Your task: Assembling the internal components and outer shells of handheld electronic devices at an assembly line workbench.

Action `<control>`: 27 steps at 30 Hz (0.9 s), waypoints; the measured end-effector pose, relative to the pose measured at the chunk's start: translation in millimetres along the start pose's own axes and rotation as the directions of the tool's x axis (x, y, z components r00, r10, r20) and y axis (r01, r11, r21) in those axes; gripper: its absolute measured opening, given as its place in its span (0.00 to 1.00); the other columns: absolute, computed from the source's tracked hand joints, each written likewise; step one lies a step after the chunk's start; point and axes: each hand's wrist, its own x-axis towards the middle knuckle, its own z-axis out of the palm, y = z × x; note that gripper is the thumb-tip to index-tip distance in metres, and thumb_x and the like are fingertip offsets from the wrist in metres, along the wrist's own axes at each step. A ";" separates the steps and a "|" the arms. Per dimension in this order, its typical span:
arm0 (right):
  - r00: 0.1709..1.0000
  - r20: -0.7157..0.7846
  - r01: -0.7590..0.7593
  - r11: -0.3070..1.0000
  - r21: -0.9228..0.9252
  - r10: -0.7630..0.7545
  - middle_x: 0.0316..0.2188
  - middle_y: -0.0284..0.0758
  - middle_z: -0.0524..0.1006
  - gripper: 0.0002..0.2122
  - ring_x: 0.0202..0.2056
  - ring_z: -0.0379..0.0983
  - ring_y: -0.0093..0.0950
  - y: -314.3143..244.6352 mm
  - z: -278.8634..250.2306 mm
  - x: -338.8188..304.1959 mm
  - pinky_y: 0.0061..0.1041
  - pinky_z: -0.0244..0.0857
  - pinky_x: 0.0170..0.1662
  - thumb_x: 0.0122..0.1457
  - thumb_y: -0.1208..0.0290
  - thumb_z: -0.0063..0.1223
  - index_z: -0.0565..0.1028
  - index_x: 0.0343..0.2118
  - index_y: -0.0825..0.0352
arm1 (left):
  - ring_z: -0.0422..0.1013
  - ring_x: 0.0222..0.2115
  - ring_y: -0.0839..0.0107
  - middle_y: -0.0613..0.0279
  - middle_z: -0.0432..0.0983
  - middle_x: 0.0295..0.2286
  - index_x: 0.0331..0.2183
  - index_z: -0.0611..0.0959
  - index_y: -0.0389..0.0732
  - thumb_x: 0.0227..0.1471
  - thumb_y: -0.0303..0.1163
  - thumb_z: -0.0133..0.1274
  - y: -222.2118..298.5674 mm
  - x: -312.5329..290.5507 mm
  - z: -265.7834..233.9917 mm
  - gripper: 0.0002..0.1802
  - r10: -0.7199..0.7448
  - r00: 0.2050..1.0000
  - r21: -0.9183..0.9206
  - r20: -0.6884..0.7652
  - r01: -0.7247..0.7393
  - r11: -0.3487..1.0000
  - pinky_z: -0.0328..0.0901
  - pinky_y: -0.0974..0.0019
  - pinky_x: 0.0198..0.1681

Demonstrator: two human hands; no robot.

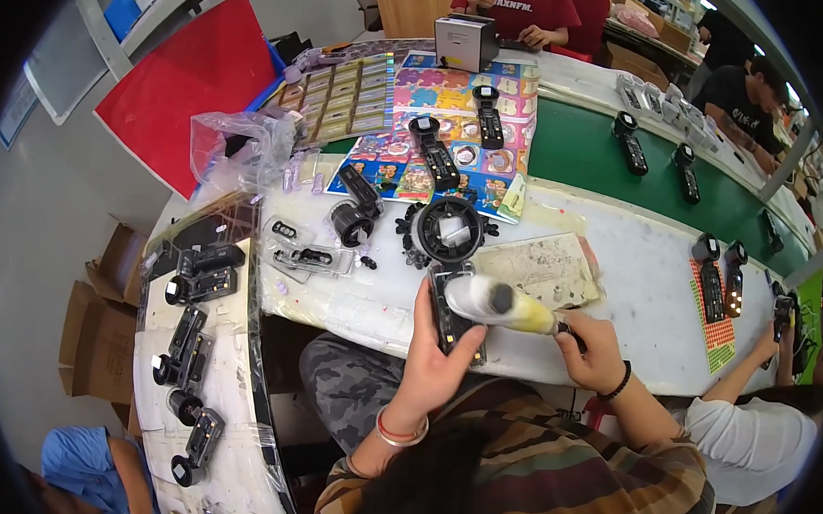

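My left hand (434, 363) is closed round a long black device body (447, 305), which stands over the near edge of the white table. In my right hand (595, 348) is a mallet-like tool (520, 311) with a thick white-and-yellow head and a dark round end. Its head is smeared by motion and hangs across the black body, partly covering it; whether they touch I cannot tell. Just beyond sits a round black ring (475, 232) with a white square inside and small black parts around it. I cannot tell whether the ring joins the held body.
A worn flat pad (541, 268) lies right of the ring. Left of it are another black device (350, 221) and clear plastic trays (332, 260). Printed sheets (513, 183) bear more devices. Several devices line the left side table (162, 314). A co-worker's hands (768, 345) work at right.
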 end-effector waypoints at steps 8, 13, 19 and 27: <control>0.996 -0.049 0.076 0.995 0.058 -0.074 0.20 0.39 0.71 0.10 0.16 0.67 0.35 1.9 2.2 -8.9 0.26 0.60 0.21 0.54 0.70 0.51 0.74 0.37 0.70 | 0.54 0.55 0.66 0.51 0.54 0.54 0.59 0.44 0.31 0.48 0.19 0.53 -2.1 -8.7 -7.5 0.45 0.043 0.997 -0.036 0.066 -0.041 0.999 0.51 0.67 0.56; 0.947 -0.307 -0.050 0.989 0.136 0.091 0.19 0.34 0.67 0.09 0.20 0.61 0.23 24.3 -14.1 -7.0 0.21 0.56 0.24 0.58 0.72 0.44 0.72 0.36 0.72 | 0.70 0.35 0.72 0.52 0.68 0.44 0.51 0.57 0.36 0.56 0.25 0.42 3.6 -5.5 -9.2 0.22 0.005 0.997 -0.275 -0.075 -0.025 0.961 0.66 0.70 0.39; 0.845 -0.513 -0.278 0.945 -0.174 0.154 0.29 0.38 0.75 0.12 0.26 0.68 0.22 72.6 -54.3 -8.9 0.19 0.63 0.31 0.57 0.72 0.51 0.72 0.42 0.73 | 0.72 0.26 0.71 0.50 0.73 0.37 0.46 0.64 0.36 0.62 0.37 0.31 1.4 -1.7 -18.2 0.17 -0.086 0.976 -0.305 -0.202 0.021 0.952 0.69 0.69 0.31; 0.857 -0.342 -0.515 0.614 -0.597 0.386 0.40 0.43 0.73 0.15 0.38 0.70 0.39 112.2 -55.8 -21.9 0.31 0.65 0.40 0.56 0.66 0.52 0.71 0.45 0.66 | 0.73 0.26 0.70 0.49 0.73 0.39 0.47 0.66 0.36 0.63 0.41 0.32 -3.3 -1.6 -37.1 0.20 -0.193 0.949 -0.396 -0.248 0.082 0.915 0.70 0.68 0.31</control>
